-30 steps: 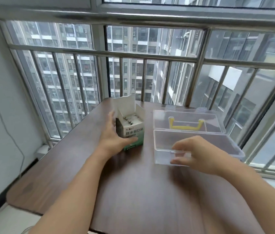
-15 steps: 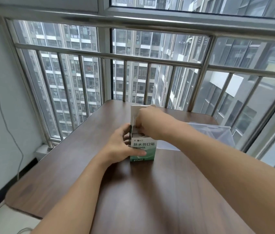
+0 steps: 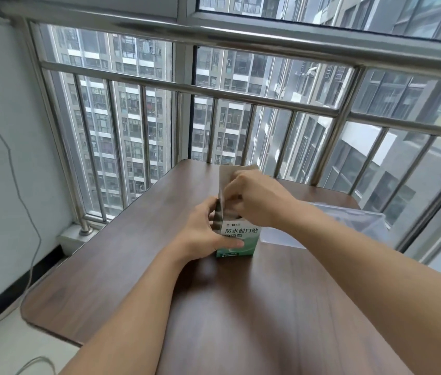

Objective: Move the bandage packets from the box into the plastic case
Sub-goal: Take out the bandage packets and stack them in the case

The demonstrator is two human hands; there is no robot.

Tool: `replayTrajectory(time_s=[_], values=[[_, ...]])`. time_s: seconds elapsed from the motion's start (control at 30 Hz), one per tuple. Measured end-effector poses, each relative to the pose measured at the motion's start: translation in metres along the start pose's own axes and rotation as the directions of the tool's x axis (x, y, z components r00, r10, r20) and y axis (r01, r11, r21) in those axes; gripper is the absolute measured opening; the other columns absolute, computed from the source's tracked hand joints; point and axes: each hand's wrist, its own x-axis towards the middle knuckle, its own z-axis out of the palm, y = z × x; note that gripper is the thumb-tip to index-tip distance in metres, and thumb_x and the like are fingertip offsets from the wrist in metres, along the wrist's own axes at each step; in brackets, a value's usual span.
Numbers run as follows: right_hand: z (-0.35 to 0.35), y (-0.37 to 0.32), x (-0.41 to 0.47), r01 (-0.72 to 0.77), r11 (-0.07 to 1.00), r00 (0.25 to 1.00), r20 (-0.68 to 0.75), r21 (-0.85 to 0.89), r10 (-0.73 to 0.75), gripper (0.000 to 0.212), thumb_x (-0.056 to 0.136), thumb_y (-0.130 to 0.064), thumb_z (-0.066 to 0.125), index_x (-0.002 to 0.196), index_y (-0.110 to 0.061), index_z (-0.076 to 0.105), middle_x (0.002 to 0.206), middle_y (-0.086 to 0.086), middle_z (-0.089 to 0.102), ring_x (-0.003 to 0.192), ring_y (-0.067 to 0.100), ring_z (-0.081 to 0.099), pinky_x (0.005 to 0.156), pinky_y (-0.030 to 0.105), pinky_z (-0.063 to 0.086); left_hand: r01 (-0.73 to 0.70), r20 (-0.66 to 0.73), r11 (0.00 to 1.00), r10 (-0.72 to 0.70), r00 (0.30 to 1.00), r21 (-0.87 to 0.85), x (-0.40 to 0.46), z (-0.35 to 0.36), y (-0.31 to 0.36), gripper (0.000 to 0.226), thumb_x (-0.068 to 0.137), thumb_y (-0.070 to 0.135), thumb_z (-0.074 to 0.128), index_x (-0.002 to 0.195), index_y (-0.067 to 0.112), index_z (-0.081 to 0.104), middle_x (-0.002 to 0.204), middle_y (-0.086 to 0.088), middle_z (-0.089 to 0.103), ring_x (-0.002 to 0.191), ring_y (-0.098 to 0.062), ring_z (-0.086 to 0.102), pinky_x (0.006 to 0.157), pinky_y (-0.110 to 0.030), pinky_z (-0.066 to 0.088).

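The left hand (image 3: 208,234) grips the bandage box (image 3: 237,238) upright on the table (image 3: 241,307); keep it braced. The right hand (image 3: 254,198) reaches into the open top, fingers curled; whether it pinches packets cannot be told. Contents are hidden. The plastic case (image 3: 363,220) waits just right, mostly behind the forearm.

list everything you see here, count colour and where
box: 1, white and green, upright mid-table, top flap open
case: 1, clear plastic, right of the box, mostly behind the right forearm
table: 1, dark brown wood, against the railing
railing: 1, steel bars, across the window behind the table
cable: 1, grey, down the white wall on the left
left hand: 1, holds the box's left side, thumb across its front
right hand: 1, fingers curled into the box's open top; what they grip is hidden
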Motion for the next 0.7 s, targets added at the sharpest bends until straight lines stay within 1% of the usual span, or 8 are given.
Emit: replayTrajectory(time_s=[0.1,0.23,0.3,0.37,0.43,0.5,0.6,0.7], values=[[0.005,0.002,-0.003,-0.007,0.994,0.998,-0.069,0.106,0.014,0.014,0.087,-0.008,0.070,0.078,-0.017,0.077,0.076,-0.008,0.062,0.076,0.018,0.059,0.068,0.034,0.052,0.009,0.001,1.000,-0.009,1.000,-0.007,0.000,0.001,0.000,0.073,0.047,-0.001,0.094,0.109,0.016,0.060,0.105,-0.007,0.073,0.103,-0.035,0.067,0.078,-0.039,0.061],[-0.004,0.003,-0.001,-0.091,0.985,0.995,0.052,0.145,0.085,0.018,0.085,-0.006,0.070,0.080,-0.024,0.070,0.084,-0.006,0.064,0.083,0.016,0.060,0.075,0.031,0.053,0.005,-0.014,1.000,-0.005,1.000,-0.022,0.000,0.003,0.000,0.072,0.045,0.004,0.094,0.108,0.015,0.060,0.109,-0.014,0.070,0.102,-0.037,0.068,0.082,-0.048,0.060],[-0.009,0.002,0.002,-0.144,0.983,0.983,0.130,0.116,0.129,0.018,0.081,-0.010,0.074,0.087,-0.026,0.067,0.091,-0.005,0.064,0.088,0.016,0.059,0.075,0.031,0.054,0.005,-0.012,1.000,-0.005,1.000,-0.023,0.000,0.004,0.000,0.072,0.046,0.003,0.094,0.108,0.016,0.060,0.109,-0.015,0.069,0.102,-0.036,0.068,0.081,-0.047,0.061],[-0.009,-0.005,0.003,-0.168,0.984,0.977,0.143,0.055,0.159,0.018,0.083,-0.016,0.076,0.097,-0.024,0.068,0.095,-0.004,0.063,0.088,0.019,0.060,0.077,0.034,0.055,0.005,-0.009,1.000,-0.005,1.000,-0.017,0.000,0.003,-0.001,0.072,0.047,0.001,0.094,0.109,0.017,0.060,0.108,-0.010,0.071,0.102,-0.033,0.069,0.079,-0.042,0.061],[-0.003,-0.013,0.005,-0.142,0.989,0.983,0.112,-0.045,0.146,0.012,0.088,-0.016,0.070,0.085,-0.027,0.065,0.088,-0.002,0.064,0.081,0.024,0.063,0.064,0.033,0.052,-0.008,-0.014,1.000,0.008,1.000,0.003,0.000,0.003,0.000,0.073,0.046,0.005,0.095,0.110,0.020,0.061,0.106,-0.005,0.072,0.101,-0.029,0.070,0.078,-0.038,0.061],[0.002,-0.016,0.006,-0.104,0.988,0.992,0.055,-0.110,0.110,0.027,0.089,-0.011,0.066,0.073,-0.031,0.059,0.081,-0.002,0.063,0.074,0.026,0.061,0.053,0.027,0.041,-0.016,-0.024,1.000,0.016,1.000,0.021,0.000,0.003,0.001,0.074,0.044,0.010,0.096,0.109,0.021,0.062,0.106,-0.005,0.072,0.100,-0.027,0.070,0.078,-0.038,0.061],[-0.003,-0.015,0.004,-0.054,0.996,0.998,-0.043,-0.074,0.051,0.022,0.090,-0.011,0.067,0.075,-0.025,0.071,0.072,-0.005,0.055,0.074,0.023,0.055,0.064,0.028,0.039,-0.011,-0.032,1.000,0.011,0.999,0.007,0.000,0.003,0.001,0.071,0.047,0.005,0.096,0.107,0.021,0.062,0.107,-0.006,0.072,0.101,-0.027,0.070,0.079,-0.039,0.061],[-0.006,-0.013,0.003,-0.063,0.998,0.998,0.000,-0.021,0.063,0.016,0.090,-0.010,0.067,0.077,-0.018,0.074,0.070,-0.002,0.059,0.071,0.022,0.053,0.067,0.029,0.041,-0.007,-0.033,1.000,0.007,0.999,0.008,0.001,0.002,0.002,0.069,0.051,-0.001,0.095,0.108,0.020,0.062,0.107,-0.002,0.072,0.102,-0.027,0.069,0.078,-0.035,0.061]])
